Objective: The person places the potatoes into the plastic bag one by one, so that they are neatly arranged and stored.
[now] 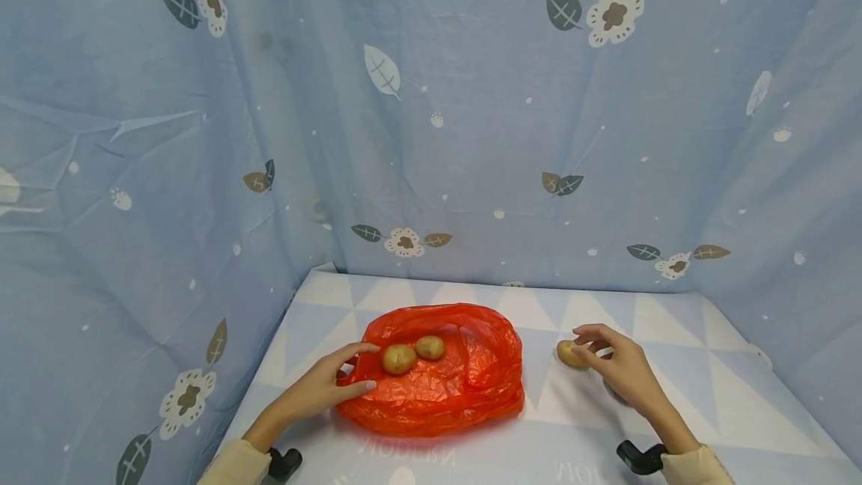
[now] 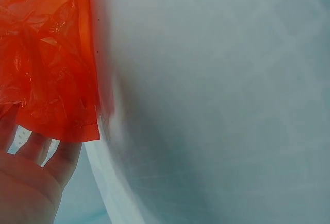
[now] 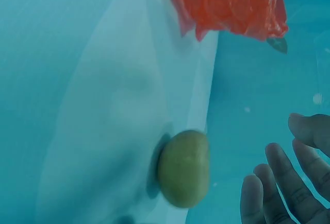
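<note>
A red plastic bag [image 1: 431,395] lies spread on the table with two potatoes, one [image 1: 399,358] beside the other [image 1: 430,347], resting on it. My left hand [image 1: 323,388] is at the bag's left edge, thumb and fingers spread apart; in the left wrist view its fingertips are partly hidden by the red plastic. To the right of the bag, my right hand [image 1: 622,369] hovers over the table near a potato [image 1: 571,354]. Its fingers are loosely bent. In the right wrist view, a potato [image 3: 184,169] sits on the table, apart from the fingers [image 3: 289,203].
A patterned cloth [image 1: 673,350] covers the table. Blue printed curtains [image 1: 471,133] hang behind it and along both sides. A small dark rounded thing [image 1: 616,394] shows partly beneath my right hand; I cannot tell what it is.
</note>
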